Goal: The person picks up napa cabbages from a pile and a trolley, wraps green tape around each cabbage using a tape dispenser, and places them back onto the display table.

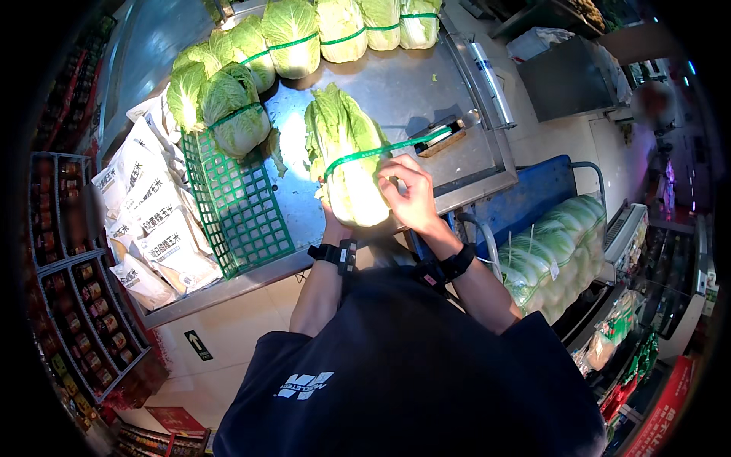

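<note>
In front of me a napa cabbage (353, 191) stands at the near edge of a metal table, leafy end away from me. A green tape (357, 156) crosses its middle and stretches right to a small dark and brown holder (440, 139). My left hand (336, 221) supports the cabbage from its lower left side; most of its fingers are hidden behind it. Against the cabbage's right side, just below the tape, my right hand (408, 191) has its fingers curled. Whether those fingers pinch anything I cannot tell.
Several taped napa cabbages (294, 43) line the table's (388, 74) far side. A green plastic basket (245, 228) and white printed bags (165, 228) lie left. A film roll (491, 85) rests at the right edge. Bagged cabbages (554, 251) fill a blue cart (537, 188).
</note>
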The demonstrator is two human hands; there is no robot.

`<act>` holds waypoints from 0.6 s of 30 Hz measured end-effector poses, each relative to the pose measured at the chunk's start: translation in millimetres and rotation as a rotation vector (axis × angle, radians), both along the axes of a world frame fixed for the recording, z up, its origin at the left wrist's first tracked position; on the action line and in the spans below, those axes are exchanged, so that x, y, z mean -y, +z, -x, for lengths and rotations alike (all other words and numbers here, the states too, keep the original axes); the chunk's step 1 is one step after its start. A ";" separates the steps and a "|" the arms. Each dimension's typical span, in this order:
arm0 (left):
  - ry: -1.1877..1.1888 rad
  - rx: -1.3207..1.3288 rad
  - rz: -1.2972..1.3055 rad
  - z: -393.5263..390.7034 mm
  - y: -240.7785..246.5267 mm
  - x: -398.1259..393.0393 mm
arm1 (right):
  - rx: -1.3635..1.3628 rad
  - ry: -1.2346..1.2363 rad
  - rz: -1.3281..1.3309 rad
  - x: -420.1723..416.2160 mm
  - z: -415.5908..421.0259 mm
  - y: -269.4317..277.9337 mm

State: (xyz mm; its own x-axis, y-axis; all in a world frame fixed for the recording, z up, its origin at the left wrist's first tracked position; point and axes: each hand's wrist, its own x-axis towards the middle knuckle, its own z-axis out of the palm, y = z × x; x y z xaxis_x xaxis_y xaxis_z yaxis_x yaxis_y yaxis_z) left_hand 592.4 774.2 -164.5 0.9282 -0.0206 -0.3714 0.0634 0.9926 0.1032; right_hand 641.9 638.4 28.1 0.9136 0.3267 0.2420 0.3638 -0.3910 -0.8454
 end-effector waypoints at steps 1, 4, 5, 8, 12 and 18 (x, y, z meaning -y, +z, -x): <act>0.002 0.048 0.056 -0.3 6.1 1.3 | 0.000 -0.003 0.005 1.8 0.9 -0.9; -0.003 0.085 0.157 4.6 21.6 2.8 | 0.011 -0.009 0.005 2.1 6.8 -1.9; -0.007 0.080 0.180 5.2 25.9 2.7 | 0.019 -0.016 0.003 1.4 8.7 -1.3; -0.051 -0.037 0.082 5.9 34.9 -2.8 | 0.022 -0.018 -0.013 0.5 15.7 1.4; -0.088 0.118 0.039 14.6 2.2 -9.6 | 0.008 0.034 -0.085 -1.0 19.2 1.7; -0.139 0.183 0.103 26.4 -3.2 -15.8 | -0.060 -0.189 0.144 -4.6 29.4 -9.4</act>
State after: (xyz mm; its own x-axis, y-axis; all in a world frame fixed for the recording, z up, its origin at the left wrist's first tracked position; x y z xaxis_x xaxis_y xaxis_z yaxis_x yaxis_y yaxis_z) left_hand 566.0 790.0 -167.7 0.9655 -0.1814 -0.1867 0.1891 0.9817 0.0243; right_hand 612.4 643.0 18.7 0.9731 0.1761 0.1488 0.2237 -0.5650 -0.7942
